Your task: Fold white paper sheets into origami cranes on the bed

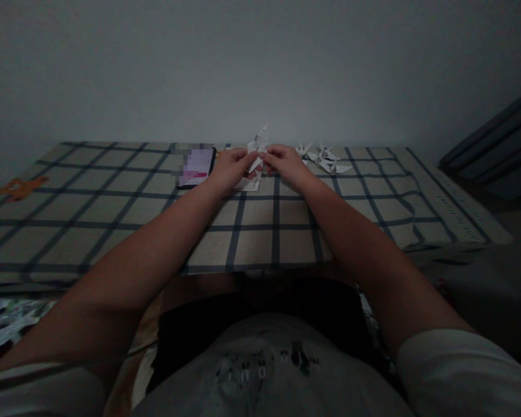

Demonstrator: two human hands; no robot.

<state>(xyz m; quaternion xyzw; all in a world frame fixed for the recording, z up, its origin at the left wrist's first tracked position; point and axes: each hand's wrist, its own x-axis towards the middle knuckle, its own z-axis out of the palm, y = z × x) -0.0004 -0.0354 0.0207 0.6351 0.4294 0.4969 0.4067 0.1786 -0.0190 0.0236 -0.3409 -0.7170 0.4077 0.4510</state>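
Between both hands, above the table, is a piece of folded printed paper [260, 139] with a narrow point sticking up. My left hand [233, 165] pinches its left side with thumb and fingers. On the other side, my right hand [284, 162] pinches its lower right part, the two thumbs close together. Beneath the left hand lie flat sheets of printed paper [250, 184], partly covered by it. Several folded paper cranes [323, 156] sit in a cluster just right of my right hand.
A phone [197, 167] with a lit screen lies left of my left hand. An orange object [22, 188] rests at the far left of the checked tablecloth [275, 231]. A plain wall [260, 69] stands behind the table, with dark grey fabric [503, 150] at the right.
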